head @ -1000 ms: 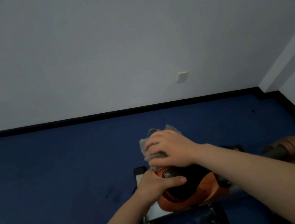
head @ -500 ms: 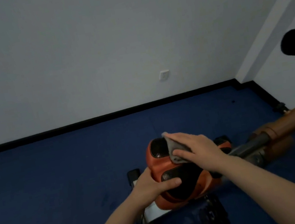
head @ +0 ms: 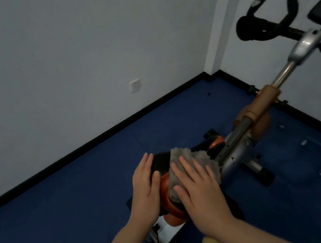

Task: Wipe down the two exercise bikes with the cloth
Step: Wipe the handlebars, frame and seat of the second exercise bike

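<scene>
Right hand (head: pixel 200 195) lying flat, fingers spread, pressing the cloth (head: pixel 193 165) onto the saddle (head: pixel 166 184) — no clamping. Left hand (head: pixel 146 190) resting open against the saddle's left side — bike (head: pixel 244 138) standing on blue floor (head: pixel 62 203).

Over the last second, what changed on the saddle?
The right hand drew the cloth from the saddle's far end back over its top, now pressing flat. The left hand released its grip and opened flat against the side. Bike unmoved.
</scene>
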Available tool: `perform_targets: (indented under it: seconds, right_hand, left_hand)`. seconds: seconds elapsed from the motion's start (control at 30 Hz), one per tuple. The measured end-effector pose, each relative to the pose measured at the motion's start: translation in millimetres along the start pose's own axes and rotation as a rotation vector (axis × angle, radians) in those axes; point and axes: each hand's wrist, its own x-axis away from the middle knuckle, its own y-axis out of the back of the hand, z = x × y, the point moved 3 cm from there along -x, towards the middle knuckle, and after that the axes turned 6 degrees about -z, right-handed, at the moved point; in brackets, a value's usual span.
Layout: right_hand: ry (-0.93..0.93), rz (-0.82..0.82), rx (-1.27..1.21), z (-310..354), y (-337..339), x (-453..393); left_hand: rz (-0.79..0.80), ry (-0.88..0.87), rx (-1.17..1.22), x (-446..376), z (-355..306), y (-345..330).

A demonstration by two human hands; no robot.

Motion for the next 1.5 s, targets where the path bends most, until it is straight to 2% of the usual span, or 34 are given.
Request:
perform_targets:
  seconds: [0.07, 0.17, 0.23, 0.33, 0.43, 0.57, 0.7, 0.87, 0.97, 1.07, 1.23, 1.37, 1.5]
  right_hand:
    - [-0.033, -0.019, -0.001, -1.5, -0.7, 3.8]
    - [-0.221, -0.107, 0.1, -6.5, 0.4, -6.8]
    - [-0.32, -0.109, 0.119, 9.2, -3.4, -3.3]
    - [-0.282, -0.053, 0.143, 35.4, -14.5, 13.3]
    - [-0.282, -0.071, 0.148, 26.6, -16.1, 7.0]
    - [-0.522, -0.157, 0.029, 27.8, -16.6, 3.6]
    - [-0.432, -0.108, 0.11, 58.1, -24.8, 32.7]
    - [-0.673, -0.168, -0.128, 25.3, -15.5, -5.7]
    - [-0.661, -0.154, -0.087, 46.4, -19.0, 11.9]
    - [-0.654, -0.101, -0.167, 51.4, -21.5, 32.8]
    - [-0.887, -0.147, -0.305, 11.2, -15.5, -2.8]
    - [-0.763, -0.148, -0.305, 37.8, -21.5, 25.2]
    - [-0.955, -0.121, -0.607, -12.2, -25.0, -11.9]
  left_hand:
    - [0.001, -0.032, -0.06, 1.0, 1.4, -3.9]
    - [0.01, -0.101, -0.148, -0.2, 2.2, -1.8]
    - [0.028, -0.163, -0.198, -3.1, 3.2, 3.1]
    - [0.084, -0.21, -0.208, -9.4, 6.2, 11.4]
    - [0.134, -0.235, -0.22, -16.7, 7.3, 17.3]
    - [0.14, -0.278, -0.322, -21.1, 4.3, 19.0]
    - [0.138, -0.257, -0.335, -18.6, 3.3, 18.2]
    - [0.134, -0.241, -0.35, -20.3, -1.0, 15.9]
    - [0.155, -0.23, -0.342, -24.9, -3.1, 18.3]
    - [0.177, -0.208, -0.326, -26.5, -3.1, 20.4]
    - [0.192, -0.168, -0.327, -30.8, -10.2, 14.6]
    - [0.207, -0.1, -0.303, -42.3, -14.8, 11.9]
    - [0.179, -0.199, -0.319, -42.8, -24.6, -0.2]
